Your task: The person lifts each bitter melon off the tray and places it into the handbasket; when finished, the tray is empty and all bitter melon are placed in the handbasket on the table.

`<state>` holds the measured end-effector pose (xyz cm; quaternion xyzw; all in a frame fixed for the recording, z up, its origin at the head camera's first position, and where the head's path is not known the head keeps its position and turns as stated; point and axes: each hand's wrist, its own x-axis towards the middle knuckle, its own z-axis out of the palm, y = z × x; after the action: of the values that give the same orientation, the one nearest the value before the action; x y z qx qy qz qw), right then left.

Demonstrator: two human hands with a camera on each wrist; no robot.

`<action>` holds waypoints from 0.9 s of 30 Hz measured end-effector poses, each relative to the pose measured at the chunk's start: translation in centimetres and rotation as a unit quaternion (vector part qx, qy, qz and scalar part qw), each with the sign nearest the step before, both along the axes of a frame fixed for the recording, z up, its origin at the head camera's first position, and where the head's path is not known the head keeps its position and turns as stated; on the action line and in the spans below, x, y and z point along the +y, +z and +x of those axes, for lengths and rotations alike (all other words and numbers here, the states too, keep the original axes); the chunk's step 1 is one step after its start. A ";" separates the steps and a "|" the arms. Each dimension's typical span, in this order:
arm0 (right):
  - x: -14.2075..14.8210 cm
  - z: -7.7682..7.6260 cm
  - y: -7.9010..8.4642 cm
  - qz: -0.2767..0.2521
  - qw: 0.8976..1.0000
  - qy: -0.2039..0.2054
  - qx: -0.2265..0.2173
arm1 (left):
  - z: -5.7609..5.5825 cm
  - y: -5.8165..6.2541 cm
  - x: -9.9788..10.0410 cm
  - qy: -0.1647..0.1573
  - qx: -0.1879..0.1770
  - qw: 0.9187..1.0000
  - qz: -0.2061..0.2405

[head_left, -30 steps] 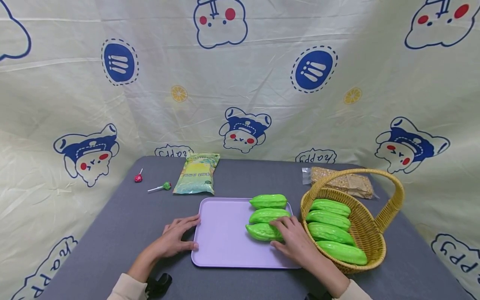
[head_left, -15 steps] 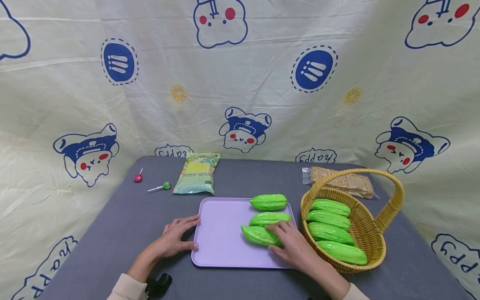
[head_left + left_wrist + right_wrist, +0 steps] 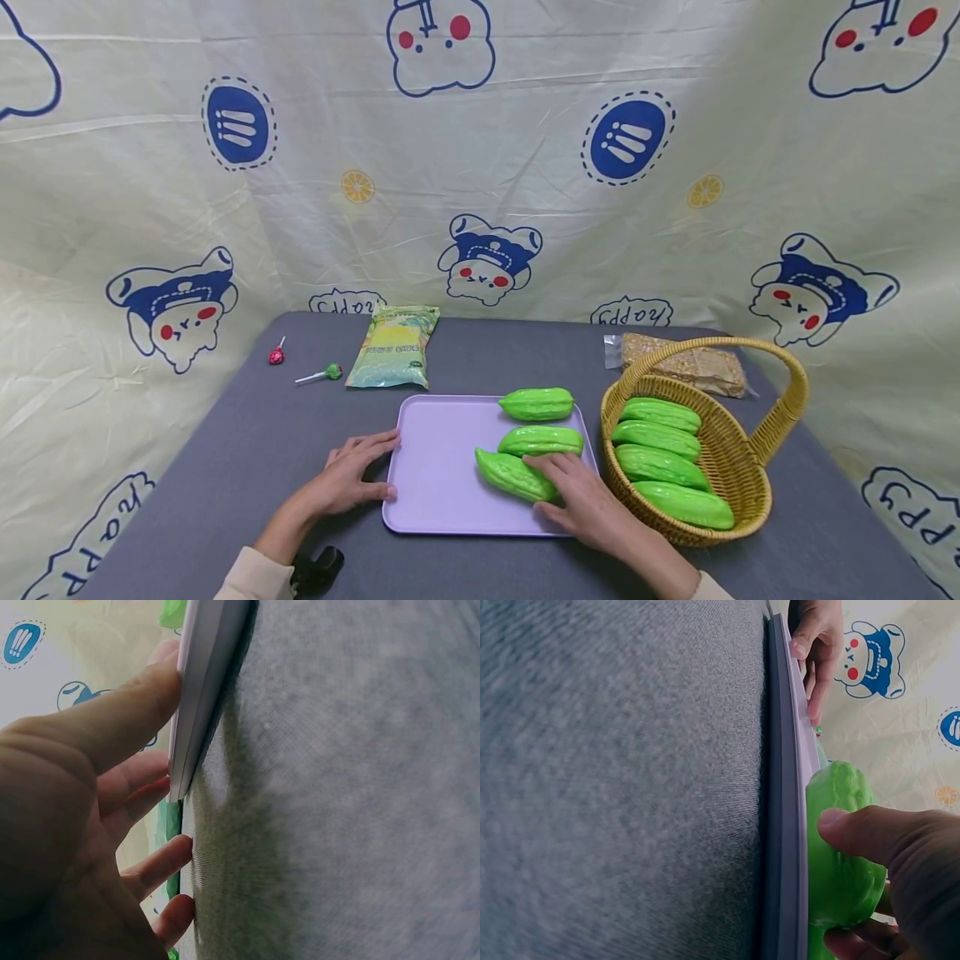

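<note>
“Head view first: what surface and room did you see?”

“A grey cloth-covered table [image 3: 187, 475] stood before a pale backdrop [image 3: 307, 225] printed with blue cartoon animals, round blue badges and orange slices. A purple tray [image 3: 438, 467] lay toward the near side. Just beside its right edge stood a wicker basket [image 3: 738, 471] with four green gourds [image 3: 682, 504] inside, and a bag of grains [image 3: 705, 368] lay behind that. A yellow-green packet [image 3: 392, 350] and two lollipops, one red [image 3: 277, 357] and one green [image 3: 333, 372], lay to the far left.”

“And the hands?”

“Both reached in from the near side. The left hand [image 3: 356, 473] rested spread against the tray's left edge. The right hand [image 3: 581, 497] gripped the nearest gourd [image 3: 504, 473], which lay slantwise on the tray, with two other gourds [image 3: 536, 404] behind it.”

“Left wrist view?”

“Grey weave filled the right side. The thumb lay extended against the tray's rim, the fingers loosely stretched.”

“Right wrist view?”

“The thumb pressed one side of that gourd; the fingers, partly hidden, curled around the other.”
</note>
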<state>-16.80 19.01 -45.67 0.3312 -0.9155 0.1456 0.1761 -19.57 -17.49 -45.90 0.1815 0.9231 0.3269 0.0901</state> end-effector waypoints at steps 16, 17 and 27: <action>0.4 0.3 0.8 -0.005 1.000 -0.003 0.030 | 0.1 0.0 0.0 -0.002 0.006 1.000 0.003; 0.5 0.3 0.9 -0.009 0.999 0.000 0.037 | 0.1 -0.1 0.0 -0.002 0.005 1.000 0.004; 1.7 0.8 3.4 -0.042 0.997 -0.005 0.066 | 0.0 0.0 -0.1 -0.002 -0.001 1.000 0.003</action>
<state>-16.00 20.72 -42.24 0.3273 -0.8968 0.1611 0.2505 -19.60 -17.55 -45.94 0.1838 0.9215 0.3297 0.0911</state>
